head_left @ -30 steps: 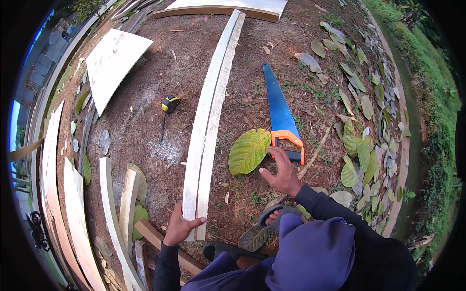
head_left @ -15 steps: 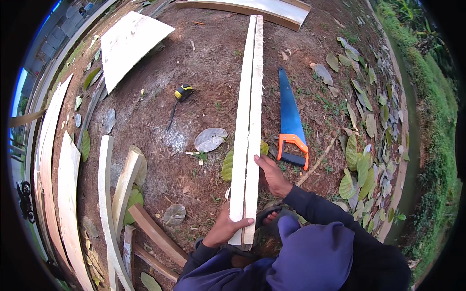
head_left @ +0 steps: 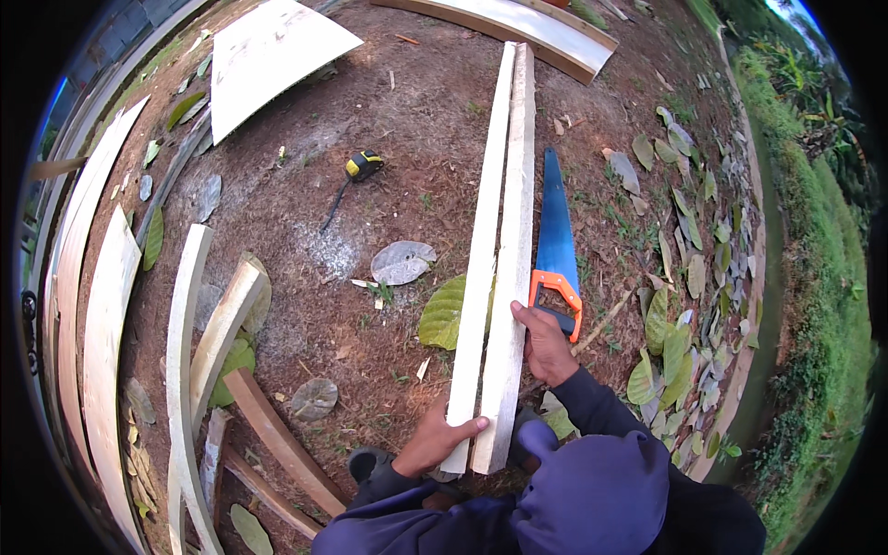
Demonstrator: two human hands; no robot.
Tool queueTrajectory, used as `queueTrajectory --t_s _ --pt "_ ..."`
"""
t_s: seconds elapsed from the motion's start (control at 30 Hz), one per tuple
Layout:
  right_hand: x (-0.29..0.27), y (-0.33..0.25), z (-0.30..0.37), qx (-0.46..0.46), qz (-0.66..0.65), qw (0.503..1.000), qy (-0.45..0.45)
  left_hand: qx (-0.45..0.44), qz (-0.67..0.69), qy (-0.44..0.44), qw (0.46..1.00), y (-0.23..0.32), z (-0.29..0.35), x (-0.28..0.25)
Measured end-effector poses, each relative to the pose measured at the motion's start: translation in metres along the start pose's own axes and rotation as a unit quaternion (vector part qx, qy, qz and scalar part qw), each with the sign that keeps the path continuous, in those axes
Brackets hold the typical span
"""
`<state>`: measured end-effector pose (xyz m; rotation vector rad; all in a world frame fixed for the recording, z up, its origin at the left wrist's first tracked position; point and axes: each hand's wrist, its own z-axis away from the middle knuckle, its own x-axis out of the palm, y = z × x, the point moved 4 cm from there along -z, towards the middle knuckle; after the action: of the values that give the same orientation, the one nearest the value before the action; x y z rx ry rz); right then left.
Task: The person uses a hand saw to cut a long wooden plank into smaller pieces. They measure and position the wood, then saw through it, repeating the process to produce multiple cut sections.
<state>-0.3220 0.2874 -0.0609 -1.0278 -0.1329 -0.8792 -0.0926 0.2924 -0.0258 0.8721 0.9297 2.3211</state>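
Two long pale wooden battens, a left batten [head_left: 484, 240] and a right batten [head_left: 516, 240], lie side by side in my hands, pointing away from me. A narrow gap runs between them, widest near my end. My left hand [head_left: 437, 439] is closed around their near ends, its thumb across the top. My right hand [head_left: 548, 347] grips the right batten's outer edge a little farther up, thumb on top, its other fingers mostly hidden. Just right of the battens, a handsaw [head_left: 557, 217] with a blue blade and orange-and-black handle lies on the ground, near my right hand.
A yellow-and-black tape measure [head_left: 363, 166] lies on the soil, left of the battens. Beyond it rests a white panel [head_left: 277, 60]. Several timber offcuts [head_left: 190, 314] and long boards [head_left: 109, 342] lie at left. A white-faced plank [head_left: 518, 28] lies at the far end; dry leaves litter the right.
The right batten has rolled slightly, showing more of its side, and the gap near my hands has widened. Both battens now slant more to the right, closer to the saw in view.
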Motion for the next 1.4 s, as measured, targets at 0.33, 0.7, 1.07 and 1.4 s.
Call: queueTrajectory --t_s 0.33,0.7,1.07,1.4 --pt "0.005 0.007 0.003 -0.128 0.102 0.985 0.048 0.002 -0.036 0.052 0.998 0.007 0.008 -0.007" --pt "0.032 -0.002 0.016 -0.230 0.210 0.950 0.033 0.026 -0.066 0.045 0.996 -0.001 0.000 -0.007" --pt "0.022 0.004 0.017 -0.202 0.218 0.954 0.034 0.040 -0.028 -0.003 0.999 -0.005 -0.007 0.004" --pt "0.026 -0.004 0.013 -0.220 0.226 0.948 0.034 -0.010 0.084 0.000 0.996 -0.009 -0.007 0.007"
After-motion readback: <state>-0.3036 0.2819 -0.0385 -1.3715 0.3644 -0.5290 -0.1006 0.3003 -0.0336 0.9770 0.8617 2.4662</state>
